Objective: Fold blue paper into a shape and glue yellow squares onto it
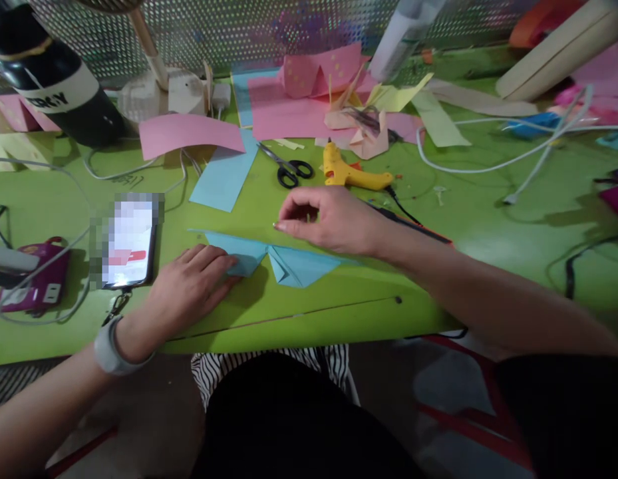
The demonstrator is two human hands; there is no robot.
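In the head view, the folded blue paper (283, 259) lies on the counter (368, 293) at the centre of the frame, long axis running roughly left to right. The left hand (196, 279) rests over its left end, fingers extended; whether the thumb grips the paper cannot be told. The right hand (333, 219) is above the paper's right half in the frame, thumb and forefinger brought together; a tiny pale spot at the fingertips cannot be identified. The left hand is nearer, in contact; the paper extends rightward from it.

Craft wkspc w/ glue gun (356, 175)
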